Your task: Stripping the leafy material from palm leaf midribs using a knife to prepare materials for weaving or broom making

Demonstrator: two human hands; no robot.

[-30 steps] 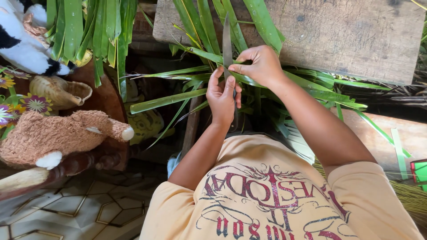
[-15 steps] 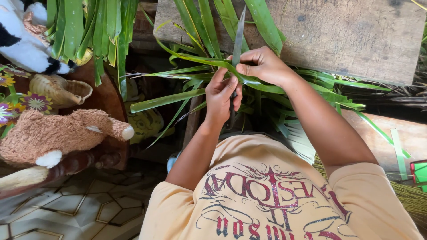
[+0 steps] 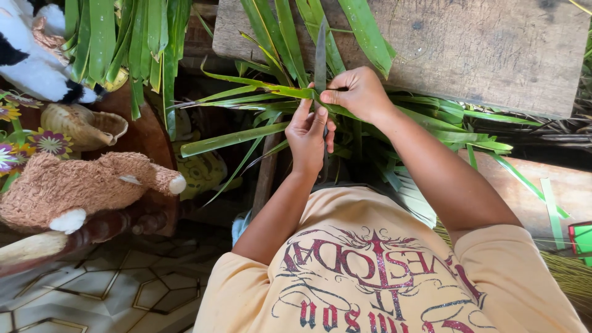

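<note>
My left hand [image 3: 310, 137] grips the handle of a knife, and its long thin blade [image 3: 320, 54] points up and away from me. My right hand [image 3: 357, 92] pinches a long green leaf [image 3: 253, 85] right beside the blade, with the leaf stretching out to the left across the knife. Both hands are close together over a pile of similar green leaves [image 3: 431, 120]. The knife's handle is mostly hidden inside my left fist.
A weathered wooden board [image 3: 487, 49] lies beyond the hands. To the left hang more leaves [image 3: 123, 43], with a woven basket [image 3: 83, 126], a brown plush toy [image 3: 80, 185] and a black-and-white plush [image 3: 28, 61]. Cut leaf strips [image 3: 552, 206] lie at the right. A tiled floor [image 3: 92, 290] is below.
The blade tilted right half a second ago and now stands nearly upright again. The leaf held by my right hand has shifted and bent differently across the knife.
</note>
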